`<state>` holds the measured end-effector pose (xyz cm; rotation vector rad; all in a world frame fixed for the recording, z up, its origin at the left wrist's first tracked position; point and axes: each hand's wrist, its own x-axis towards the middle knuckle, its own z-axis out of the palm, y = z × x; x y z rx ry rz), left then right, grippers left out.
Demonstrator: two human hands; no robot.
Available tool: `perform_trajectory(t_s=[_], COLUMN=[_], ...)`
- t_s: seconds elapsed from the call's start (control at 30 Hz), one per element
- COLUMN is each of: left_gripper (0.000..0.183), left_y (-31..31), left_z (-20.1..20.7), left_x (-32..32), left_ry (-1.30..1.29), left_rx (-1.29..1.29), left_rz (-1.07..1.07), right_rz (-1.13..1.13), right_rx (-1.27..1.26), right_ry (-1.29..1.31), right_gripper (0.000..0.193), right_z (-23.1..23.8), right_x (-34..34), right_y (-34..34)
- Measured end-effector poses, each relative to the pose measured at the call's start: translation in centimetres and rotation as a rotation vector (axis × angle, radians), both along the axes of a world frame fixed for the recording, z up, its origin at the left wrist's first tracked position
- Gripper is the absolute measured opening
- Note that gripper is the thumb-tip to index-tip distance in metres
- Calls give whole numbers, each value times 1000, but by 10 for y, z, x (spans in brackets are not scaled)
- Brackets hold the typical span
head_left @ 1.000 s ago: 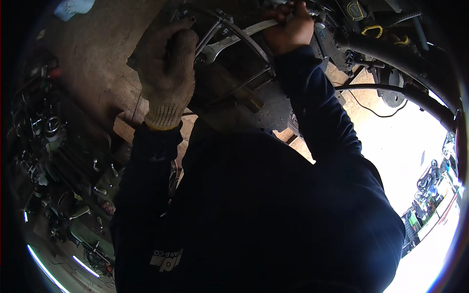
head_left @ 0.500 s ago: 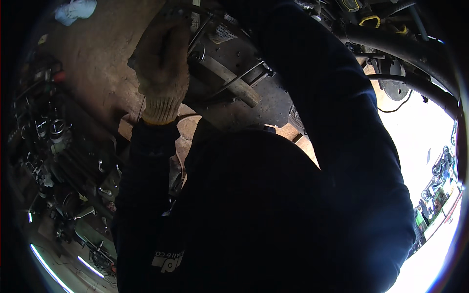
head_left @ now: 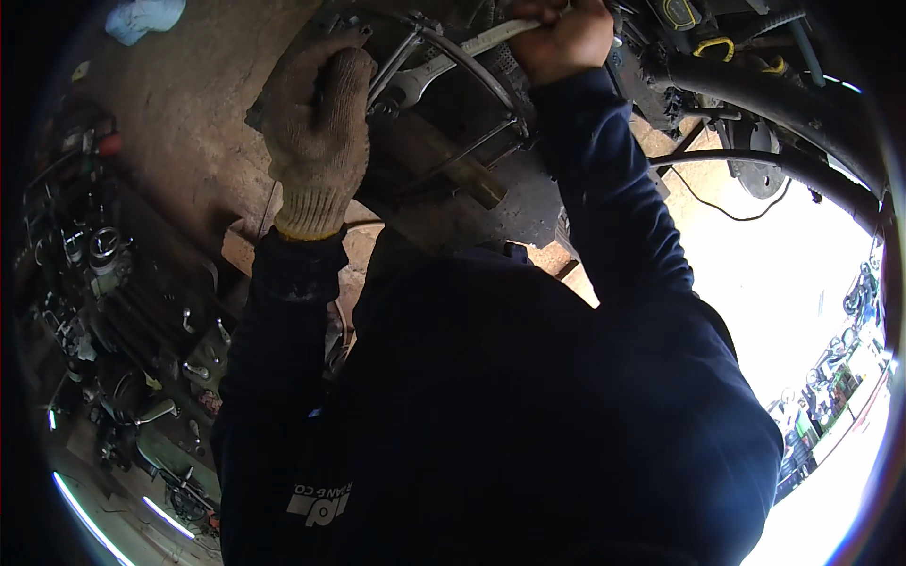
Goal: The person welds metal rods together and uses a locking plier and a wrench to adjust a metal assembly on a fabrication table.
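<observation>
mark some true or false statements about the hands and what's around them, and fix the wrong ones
1. The left hand wears a glove. True.
2. The left hand is the one gripping the wrench. False: the right hand grips the wrench.
3. Both hands are gloved. False: the right hand is bare.
4. A thick dark tube runs through the upper right of the picture. True.
5. The sleeves are bright red. False: both sleeves are dark blue.
</observation>
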<state>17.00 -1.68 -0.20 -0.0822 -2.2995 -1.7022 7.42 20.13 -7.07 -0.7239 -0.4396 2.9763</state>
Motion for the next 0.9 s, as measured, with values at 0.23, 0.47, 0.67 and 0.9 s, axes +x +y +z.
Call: perform_trajectory(t_s=[0.23,0.47,0.67,0.9], left_gripper=[19,20,21,18], left_y=[-1,6,5,6], left_z=[0,8,2,7], left_x=[-2,1,-1,-1], left_ry=[43,-82,-19,-41], left_rx=[-62,128,262,63], left_rz=[-8,-25,-108,-23], right_rz=[-83,-60,-93,-103], right_rx=[30,-41,-26,7], right_ry=[-126,-86,-114,-51], right_gripper=[22,22,22,24], right_z=[-6,-10,-13,-21], right_x=[21,7,15,31], right_y=[1,9,5,-9])
